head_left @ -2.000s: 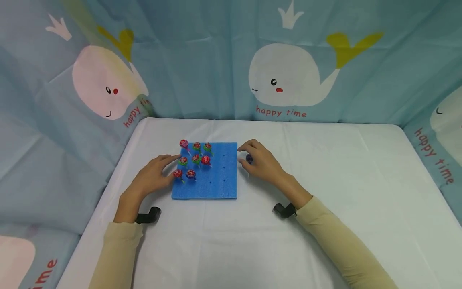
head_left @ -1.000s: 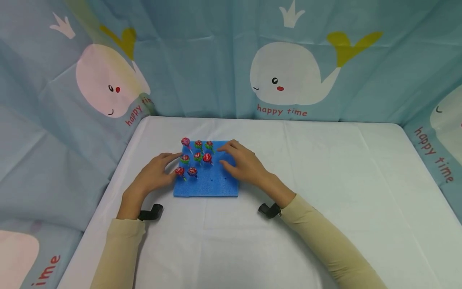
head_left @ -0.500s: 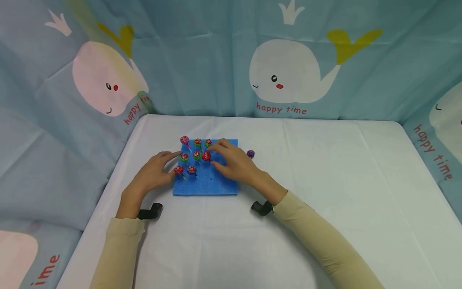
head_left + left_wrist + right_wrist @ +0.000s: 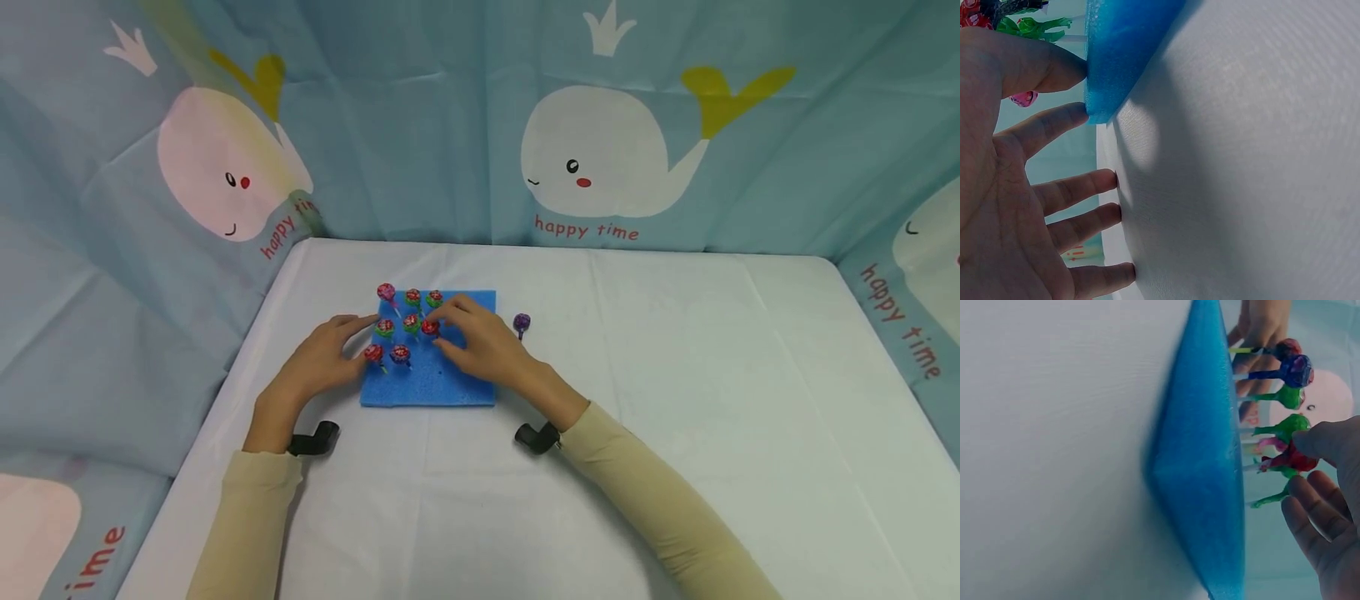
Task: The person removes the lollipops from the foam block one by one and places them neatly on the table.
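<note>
Several wrapped lollipops stand by their sticks in a blue foam board (image 4: 427, 390), in rows on its left part. My right hand (image 4: 483, 337) reaches over the board and pinches a red lollipop (image 4: 430, 327) by its head between thumb and fingers. In the right wrist view that red lollipop (image 4: 1300, 459) has its stick end at the foam surface. At the board's left edge, my left hand (image 4: 321, 358) touches the foam with thumb and index finger, fingers extended. Beside its thumb stands another red lollipop (image 4: 372, 354).
A purple lollipop (image 4: 522, 322) is on the white table (image 4: 675, 358), right of the board. Green-wrapped lollipops (image 4: 412, 322) stand close to the pinched one. Small holes (image 4: 440, 372) show in the foam. A blue curtain (image 4: 420, 125) with whale prints hangs behind.
My right hand has moved left from beside the purple lollipop, across the board, to the red lollipop and closed on it. The purple lollipop is uncovered. My left hand has stayed in place.
</note>
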`<action>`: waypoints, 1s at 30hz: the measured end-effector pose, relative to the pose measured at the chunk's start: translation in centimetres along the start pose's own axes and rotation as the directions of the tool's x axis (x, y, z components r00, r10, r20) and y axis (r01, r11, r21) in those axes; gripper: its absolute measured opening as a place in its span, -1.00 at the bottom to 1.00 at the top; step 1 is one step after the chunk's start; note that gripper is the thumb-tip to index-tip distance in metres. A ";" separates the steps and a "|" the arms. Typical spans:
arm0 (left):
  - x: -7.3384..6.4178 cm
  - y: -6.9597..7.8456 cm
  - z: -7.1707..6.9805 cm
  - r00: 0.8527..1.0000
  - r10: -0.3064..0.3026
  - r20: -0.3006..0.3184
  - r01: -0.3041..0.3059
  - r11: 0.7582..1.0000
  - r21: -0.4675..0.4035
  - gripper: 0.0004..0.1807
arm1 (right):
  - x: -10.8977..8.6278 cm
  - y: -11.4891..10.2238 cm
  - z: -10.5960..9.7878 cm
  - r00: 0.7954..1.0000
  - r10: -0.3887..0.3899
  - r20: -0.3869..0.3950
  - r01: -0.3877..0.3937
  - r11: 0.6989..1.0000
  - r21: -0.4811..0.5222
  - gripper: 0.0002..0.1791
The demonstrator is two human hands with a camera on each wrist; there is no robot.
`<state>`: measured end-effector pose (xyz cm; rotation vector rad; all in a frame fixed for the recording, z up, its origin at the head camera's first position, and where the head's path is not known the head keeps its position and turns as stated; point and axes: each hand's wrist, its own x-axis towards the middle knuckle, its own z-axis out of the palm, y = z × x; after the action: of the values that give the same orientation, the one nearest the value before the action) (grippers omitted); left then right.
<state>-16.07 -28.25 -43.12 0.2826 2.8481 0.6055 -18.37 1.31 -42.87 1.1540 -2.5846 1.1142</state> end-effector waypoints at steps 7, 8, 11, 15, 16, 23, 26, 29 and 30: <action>-0.1 0.0 0.2 1.000 0.006 0.003 -0.006 1.000 -0.005 -0.27 | 0.5 0.2 0.9 1.000 0.001 0.004 -0.001 0.999 0.035 -0.72; -0.1 0.0 0.2 1.000 0.005 0.007 -0.005 1.000 -0.007 -0.26 | 0.5 0.2 1.0 1.000 0.001 0.007 -0.001 0.999 0.035 -0.72; -0.1 0.0 0.2 1.000 0.002 0.010 -0.002 1.000 -0.009 -0.26 | 0.5 0.1 1.2 1.000 -0.002 0.004 0.002 1.000 0.030 -0.72; -0.1 0.1 -0.1 1.000 0.012 -0.003 -0.012 1.000 -0.005 -0.27 | 0.6 0.0 1.2 1.000 -0.007 -0.013 0.007 1.000 0.022 -0.73; -0.1 0.1 -0.1 1.000 0.015 -0.005 -0.015 1.000 -0.004 -0.27 | 0.6 0.0 1.2 1.000 -0.005 -0.015 0.005 1.000 0.020 -0.73; -0.2 0.2 -0.2 1.000 0.025 -0.009 -0.025 1.000 0.005 -0.27 | 0.6 0.1 1.4 0.999 -0.006 -0.033 0.007 1.000 0.019 -0.72; -0.3 0.2 -0.2 1.000 0.024 -0.009 -0.024 1.000 0.003 -0.27 | 0.6 0.1 1.5 0.999 -0.013 -0.047 0.013 1.000 0.014 -0.73; -0.3 0.2 -0.2 1.000 0.022 -0.009 -0.022 1.000 0.004 -0.27 | 0.6 0.0 1.5 0.997 -0.016 -0.069 0.017 1.000 0.014 -0.73; -0.3 0.2 -0.2 1.000 0.022 -0.009 -0.022 1.000 0.004 -0.27 | 0.6 0.0 1.5 0.997 -0.018 -0.080 0.019 1.000 0.018 -0.73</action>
<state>-15.84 -28.20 -42.85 0.3130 2.8588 0.6075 -18.49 -0.05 -43.69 1.1113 -2.5038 1.1589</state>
